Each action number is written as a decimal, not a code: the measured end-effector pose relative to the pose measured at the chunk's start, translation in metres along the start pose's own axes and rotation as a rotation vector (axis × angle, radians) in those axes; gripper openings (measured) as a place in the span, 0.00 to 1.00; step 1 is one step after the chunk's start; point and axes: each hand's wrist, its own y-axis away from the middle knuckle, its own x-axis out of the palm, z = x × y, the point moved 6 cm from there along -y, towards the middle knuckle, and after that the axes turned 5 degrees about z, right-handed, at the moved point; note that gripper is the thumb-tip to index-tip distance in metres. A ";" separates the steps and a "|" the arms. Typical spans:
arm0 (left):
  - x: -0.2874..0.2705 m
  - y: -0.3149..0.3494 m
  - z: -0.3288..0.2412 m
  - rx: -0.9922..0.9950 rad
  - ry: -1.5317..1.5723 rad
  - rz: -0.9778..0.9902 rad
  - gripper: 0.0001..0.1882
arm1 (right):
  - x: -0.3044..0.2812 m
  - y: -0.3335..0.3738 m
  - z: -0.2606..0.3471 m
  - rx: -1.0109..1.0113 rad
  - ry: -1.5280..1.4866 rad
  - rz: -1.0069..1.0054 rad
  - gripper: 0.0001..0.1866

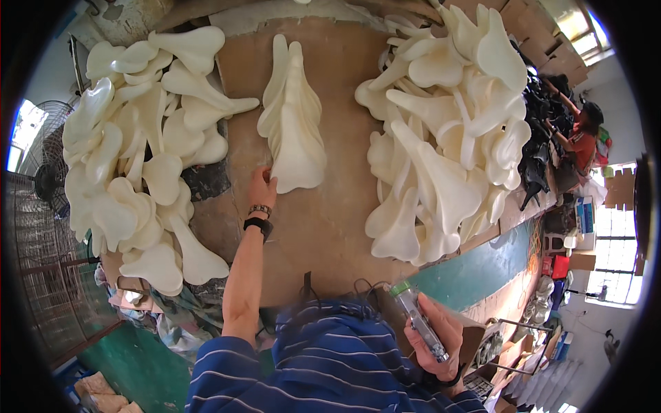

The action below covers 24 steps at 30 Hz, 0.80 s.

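Cream moulded piece (292,124) lies mid-table on the brown cardboard-covered worktop (330,227), top one of a small overlapped stack, narrow end pointing away from the person, wide flared end toward them. Left hand (262,187) is stretched forward, arm near straight, wristband and bead bracelet on the wrist; fingers curl onto the wide lower-left edge of the piece, touching it. Whether they pinch it or just rest there, can't tell, the fingertips are hidden. Right hand (435,337) sits low and close to the body, fingers wrapped firmly round a slim tool with a green cap (418,318), cap end pointing up toward the table. The piece is matte, off-white, saddle-like: long thin nose, broad lobed back, soft rounded edges. Big heap of the same cream pieces on the left (138,144), another bigger heap on the right (447,117), both well apart from the centre stack. Bare worktop between stack and body, reach line unobstructed. Black pieces (540,138) pile at the far right edge, with another person (582,138) working beside them. Floor fan (41,186) at far left.
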 end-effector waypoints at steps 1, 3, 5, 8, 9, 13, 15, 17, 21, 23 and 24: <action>0.002 0.000 0.001 0.000 -0.009 0.010 0.21 | 0.001 0.003 -0.003 0.033 0.001 0.029 0.30; 0.002 -0.004 -0.007 0.014 -0.027 0.030 0.22 | 0.003 0.011 -0.008 0.094 0.002 0.075 0.31; 0.000 -0.004 -0.012 0.019 -0.025 0.024 0.22 | 0.006 0.012 -0.013 0.134 0.018 0.171 0.31; -0.002 -0.004 -0.017 -0.005 0.011 0.041 0.21 | 0.007 0.011 -0.012 0.143 0.025 0.181 0.32; -0.004 -0.003 -0.019 -0.018 0.027 0.051 0.20 | 0.007 0.009 -0.011 0.138 0.022 0.162 0.32; -0.022 0.014 -0.026 -0.021 0.038 0.067 0.24 | 0.006 0.003 -0.009 0.106 -0.022 0.070 0.32; -0.046 0.040 -0.029 -0.049 -0.090 0.036 0.25 | 0.006 0.000 -0.011 0.098 -0.003 0.087 0.32; -0.075 0.066 -0.015 -0.137 -0.139 0.073 0.23 | 0.011 -0.002 -0.013 0.072 0.017 0.123 0.34; -0.122 0.108 0.029 -0.105 -0.161 -0.031 0.21 | 0.017 -0.010 -0.016 0.000 0.051 0.150 0.39; -0.131 0.115 0.031 -0.085 -0.137 -0.052 0.20 | 0.013 -0.013 -0.014 0.002 0.049 0.100 0.36; -0.130 0.111 0.026 -0.039 -0.115 -0.045 0.20 | 0.009 -0.016 -0.009 0.010 0.040 0.067 0.34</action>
